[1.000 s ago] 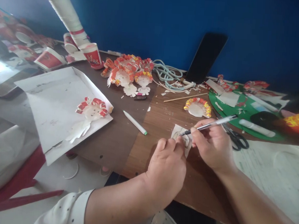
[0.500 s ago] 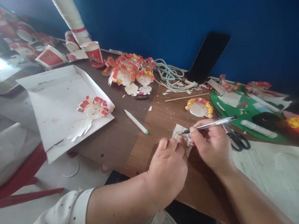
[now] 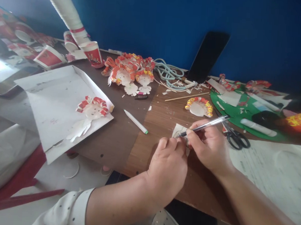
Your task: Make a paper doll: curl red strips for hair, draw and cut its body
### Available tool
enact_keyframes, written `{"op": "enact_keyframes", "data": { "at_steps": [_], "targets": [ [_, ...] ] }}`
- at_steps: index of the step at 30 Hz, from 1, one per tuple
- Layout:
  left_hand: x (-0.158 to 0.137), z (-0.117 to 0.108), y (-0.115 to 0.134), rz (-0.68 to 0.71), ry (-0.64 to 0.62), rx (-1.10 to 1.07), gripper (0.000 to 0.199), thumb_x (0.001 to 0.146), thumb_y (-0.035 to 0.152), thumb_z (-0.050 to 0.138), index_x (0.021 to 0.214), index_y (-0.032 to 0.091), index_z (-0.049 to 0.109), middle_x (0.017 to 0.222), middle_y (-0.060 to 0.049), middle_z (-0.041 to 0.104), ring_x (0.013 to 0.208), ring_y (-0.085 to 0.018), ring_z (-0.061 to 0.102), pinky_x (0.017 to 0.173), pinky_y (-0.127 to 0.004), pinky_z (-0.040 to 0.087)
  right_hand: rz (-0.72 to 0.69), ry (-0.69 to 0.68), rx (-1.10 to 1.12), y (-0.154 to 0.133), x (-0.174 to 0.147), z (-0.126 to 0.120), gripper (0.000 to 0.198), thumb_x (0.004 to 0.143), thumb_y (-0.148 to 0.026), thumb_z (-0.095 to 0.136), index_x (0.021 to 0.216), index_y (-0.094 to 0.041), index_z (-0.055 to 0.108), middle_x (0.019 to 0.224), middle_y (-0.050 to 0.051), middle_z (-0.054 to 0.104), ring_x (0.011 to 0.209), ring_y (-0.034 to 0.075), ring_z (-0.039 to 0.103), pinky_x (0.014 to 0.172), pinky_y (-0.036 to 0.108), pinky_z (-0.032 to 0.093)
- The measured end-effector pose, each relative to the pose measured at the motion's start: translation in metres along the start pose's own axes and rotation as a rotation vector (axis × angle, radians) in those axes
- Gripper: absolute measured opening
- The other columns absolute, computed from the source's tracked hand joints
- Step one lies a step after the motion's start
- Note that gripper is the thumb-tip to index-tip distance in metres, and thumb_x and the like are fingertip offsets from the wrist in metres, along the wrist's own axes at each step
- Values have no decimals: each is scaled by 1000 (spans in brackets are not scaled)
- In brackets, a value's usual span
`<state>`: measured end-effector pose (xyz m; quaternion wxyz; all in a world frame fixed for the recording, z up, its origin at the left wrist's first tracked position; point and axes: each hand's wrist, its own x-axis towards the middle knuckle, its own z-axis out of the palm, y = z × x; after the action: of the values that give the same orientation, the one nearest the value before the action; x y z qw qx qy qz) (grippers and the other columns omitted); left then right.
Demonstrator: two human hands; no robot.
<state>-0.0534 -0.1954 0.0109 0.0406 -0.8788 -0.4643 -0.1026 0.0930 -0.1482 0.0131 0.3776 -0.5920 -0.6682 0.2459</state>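
My right hand [image 3: 211,146] grips a pen [image 3: 208,125] with a clear barrel, its tip resting on a small piece of white paper [image 3: 178,130] on the brown table. Curled over the lower edge of that paper is my left hand [image 3: 169,164], its fingertips holding it down; they hide part of the sheet. Just beyond the hands lies a white cut-out with a red and yellow curled fringe [image 3: 198,107]. Black-handled scissors [image 3: 238,140] lie to the right of my right hand. A white marker with a green end [image 3: 136,121] is left of the paper.
A white paper tray [image 3: 49,103] at left bears a paper figure [image 3: 92,108]. Fringed paper figures [image 3: 128,72] are heaped at the back, near a coiled pale cable [image 3: 169,73] and a leaning black phone [image 3: 208,58]. A green board [image 3: 232,112] with scraps lies right; paper cups [image 3: 93,53] stand back left.
The pen tip has moved slightly left and down across the small paper, with my right hand following. My left hand stays on the paper. The whole view has shifted a little.
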Motion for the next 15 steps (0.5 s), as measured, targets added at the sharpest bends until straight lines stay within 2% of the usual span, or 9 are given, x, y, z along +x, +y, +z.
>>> {"op": "enact_keyframes", "data": {
  "at_steps": [10, 15],
  "targets": [
    [0, -1, 0, -5, 23, -36, 25, 87, 14, 46, 97, 14, 68, 95, -6, 62, 92, -21, 51, 88, -37, 37, 17, 3, -17, -4, 0, 2, 12, 82, -32, 61, 85, -21, 57, 69, 0, 64, 61, 16, 62, 64, 30, 51],
    [0, 0, 0, -11, 22, -50, 23, 86, 14, 47, 96, 15, 68, 95, -5, 62, 90, -21, 51, 88, -36, 37, 41, -4, -2, -5, 0, 3, 13, 82, -32, 62, 85, -21, 57, 68, 0, 64, 59, 15, 61, 60, 29, 50]
  ]
}}
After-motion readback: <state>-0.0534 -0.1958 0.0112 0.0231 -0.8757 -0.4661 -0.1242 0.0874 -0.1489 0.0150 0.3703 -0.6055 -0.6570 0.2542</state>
